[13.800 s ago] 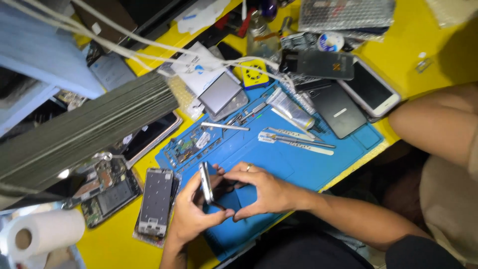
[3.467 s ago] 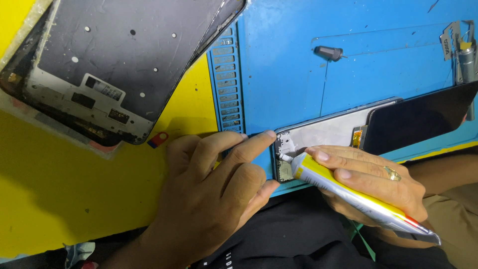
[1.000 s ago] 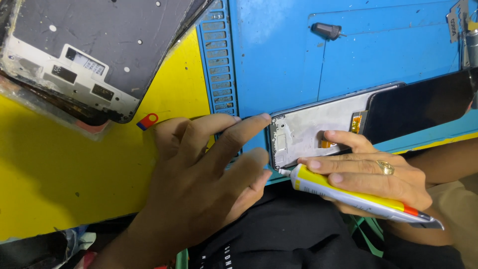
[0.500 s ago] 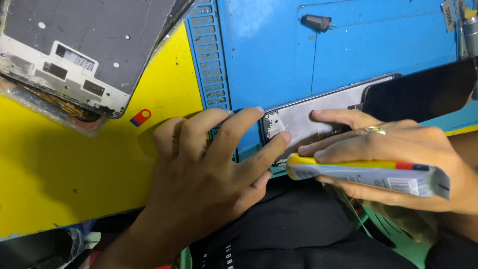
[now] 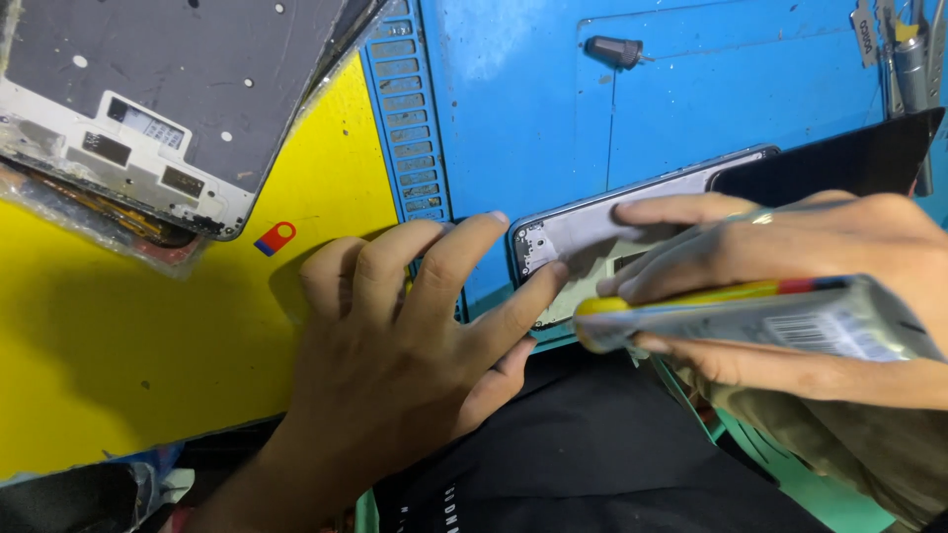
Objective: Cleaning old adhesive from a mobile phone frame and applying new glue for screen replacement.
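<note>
Holding: your right hand (image 5: pixel 790 286) is closed around a glue tube (image 5: pixel 760 316); your left hand (image 5: pixel 415 345) grips nothing and lies flat, fingers spread.
Phone: the phone frame (image 5: pixel 632 212) lies tilted at the near edge of the blue mat (image 5: pixel 691 109), its grey inner side up. Its left end shows small cut-outs, and its right part is dark and glossy.
Tube: a silvery body with a yellow and red stripe and a yellow nose, lying sideways across your palm, nose just below the frame's lower edge.
Contact: your left index and middle fingertips touch the frame's left end; your right fingers rest on its middle.
Surface: the mat sits on a yellow table (image 5: pixel 148 326). A larger grey panel (image 5: pixel 168 99) lies at the far left, partly over the mat's ribbed strip.
Small things: a black knob (image 5: pixel 612 49) lies far up the mat; tools (image 5: pixel 913 59) sit at the far right.
Room: bare mat lies beyond the frame, bare yellow table left of your left hand.
Edges: the table's near edge runs under both wrists, with your lap below.
</note>
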